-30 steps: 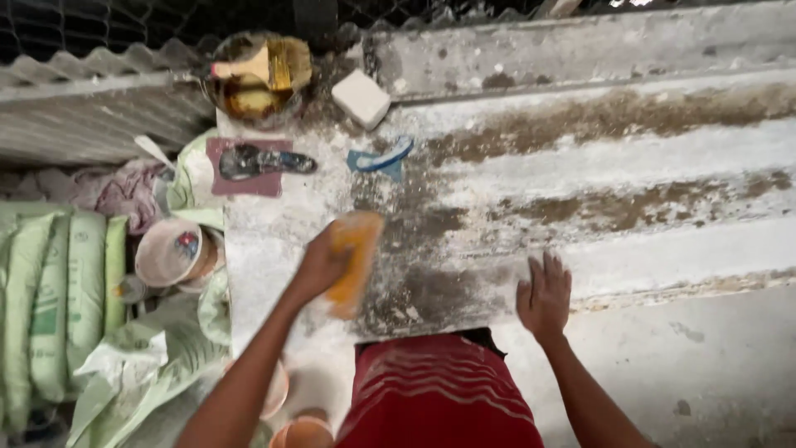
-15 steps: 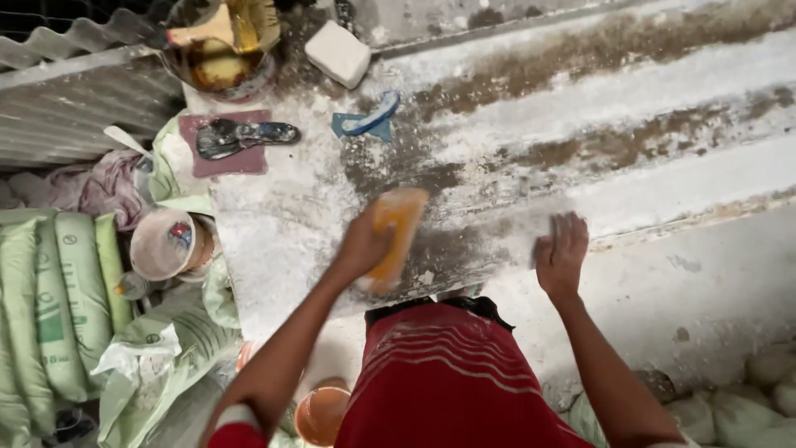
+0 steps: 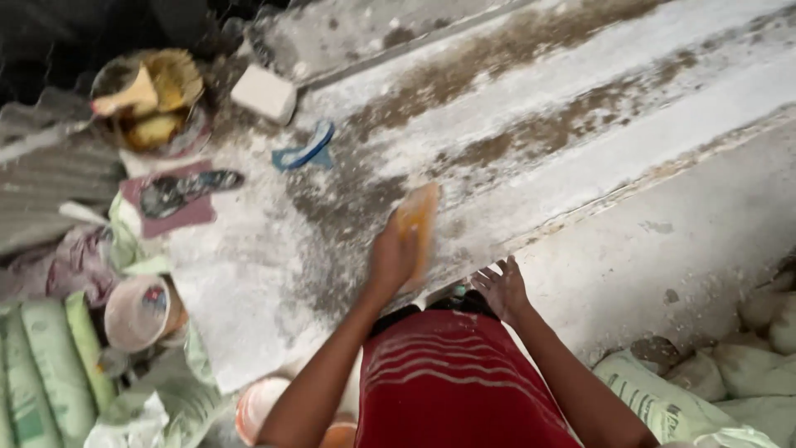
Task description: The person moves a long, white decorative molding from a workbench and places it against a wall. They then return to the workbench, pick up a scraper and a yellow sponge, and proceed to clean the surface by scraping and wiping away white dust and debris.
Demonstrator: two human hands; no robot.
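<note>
The person's left hand point(image 3: 390, 259) grips an orange sponge block point(image 3: 417, 224), pressing it flat on the dusty, stained concrete ledge point(image 3: 580, 124). The right hand point(image 3: 500, 289) rests open, fingers spread, at the ledge's near edge. A white brick point(image 3: 264, 93) lies farther up.

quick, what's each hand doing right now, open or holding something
Left hand: closed on an orange sanding block, pressed to the dusty white surface.
Right hand: open, fingers spread, holding nothing, at the surface's near edge.
</note>
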